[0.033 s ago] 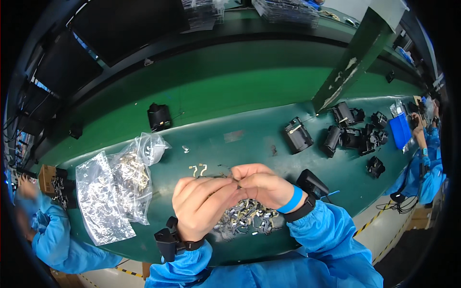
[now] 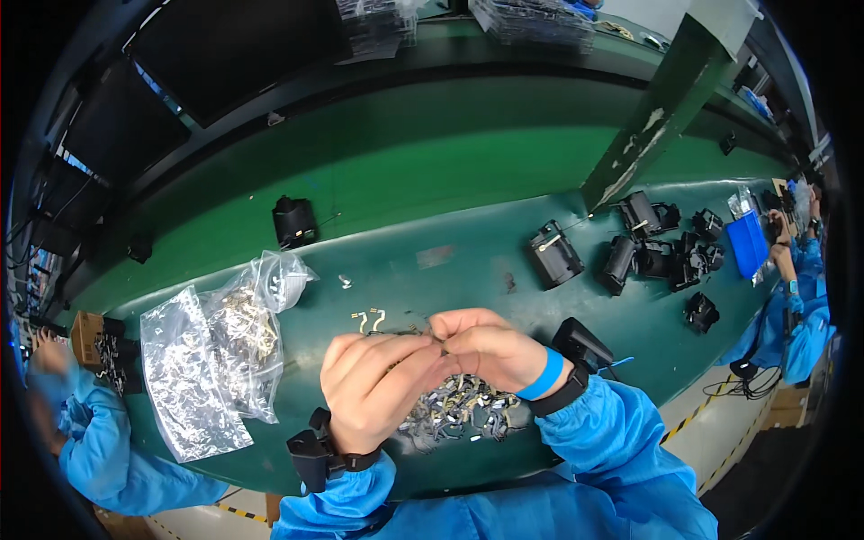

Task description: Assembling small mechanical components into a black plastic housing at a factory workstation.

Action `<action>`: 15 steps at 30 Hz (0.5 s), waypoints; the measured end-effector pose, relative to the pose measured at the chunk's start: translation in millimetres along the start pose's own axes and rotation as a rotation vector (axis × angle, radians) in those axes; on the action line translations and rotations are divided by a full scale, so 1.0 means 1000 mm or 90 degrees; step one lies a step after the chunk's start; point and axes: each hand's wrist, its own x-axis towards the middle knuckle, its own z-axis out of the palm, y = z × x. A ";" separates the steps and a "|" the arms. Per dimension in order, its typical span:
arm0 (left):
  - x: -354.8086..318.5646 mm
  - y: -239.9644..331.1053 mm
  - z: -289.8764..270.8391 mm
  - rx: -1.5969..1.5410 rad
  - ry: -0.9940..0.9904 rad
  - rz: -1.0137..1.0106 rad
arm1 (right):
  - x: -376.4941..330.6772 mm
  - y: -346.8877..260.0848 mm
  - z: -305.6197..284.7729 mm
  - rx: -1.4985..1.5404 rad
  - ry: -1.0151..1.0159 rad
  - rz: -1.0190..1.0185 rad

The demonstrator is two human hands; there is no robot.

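Green matting covered the curved workbench (image 2: pixel 468 171) in the head view, and a green post (image 2: pixel 666 99) stood beyond the hands, to their right. Left of the hands lay two clear plastic bags (image 2: pixel 216 360) holding small metal pieces. Just beyond the fingertips two bent metal clips (image 2: pixel 369 319) lay on the mat. Under the wrists there was a loose pile of small shiny metal parts (image 2: pixel 459 409). Black plastic housings (image 2: pixel 648 247) were scattered far to the right, and one black box (image 2: pixel 294 220) stood far ahead on the left. The left hand (image 2: pixel 373 387) and the right hand (image 2: pixel 486 346) met with fingers curled, pinching together a tiny metal part (image 2: pixel 430 335), which was mostly hidden between the fingertips. Both wrists wore black bands, with blue sleeves.
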 end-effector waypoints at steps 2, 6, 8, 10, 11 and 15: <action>0.000 0.001 -0.001 -0.006 -0.006 0.004 | 0.000 0.000 0.001 0.001 -0.022 0.022; -0.004 -0.004 -0.001 -0.006 -0.021 0.015 | -0.002 0.001 0.000 -0.022 -0.034 0.019; -0.005 -0.004 0.000 -0.011 -0.023 0.023 | -0.009 -0.006 0.011 -0.073 0.092 0.055; -0.003 -0.001 0.002 -0.032 0.015 -0.046 | -0.018 -0.008 0.010 -0.242 0.162 -0.040; -0.003 0.000 0.001 -0.035 0.021 -0.042 | -0.023 -0.012 0.009 -0.410 0.224 -0.135; -0.015 0.000 -0.003 -0.172 0.088 -0.214 | -0.046 -0.056 0.019 -0.800 0.405 -0.391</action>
